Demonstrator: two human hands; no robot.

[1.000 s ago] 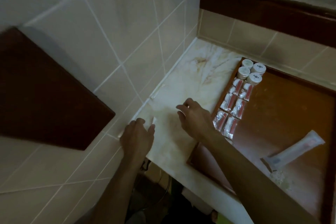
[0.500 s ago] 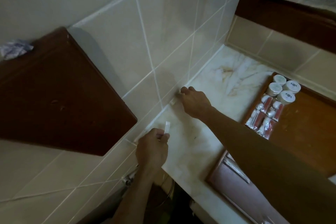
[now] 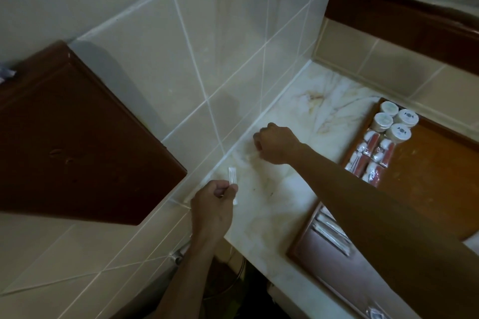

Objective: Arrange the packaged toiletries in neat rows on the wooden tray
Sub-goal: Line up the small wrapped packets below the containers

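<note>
The left hand (image 3: 215, 202) pinches a slim white sachet (image 3: 232, 181), long axis pointing away, while the right hand (image 3: 276, 144), curled at the wall edge of the desk (image 3: 272, 204) on something unseen, is nearer the wooden tray (image 3: 427, 176) lying rightward.

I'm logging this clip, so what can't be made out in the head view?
- Right hand: fingers curl away from the camera, any contents hidden.
- Wooden tray: near part covered by the right forearm, right side cut off by the frame edge.
- Small packet in left hand: print too small.
</note>
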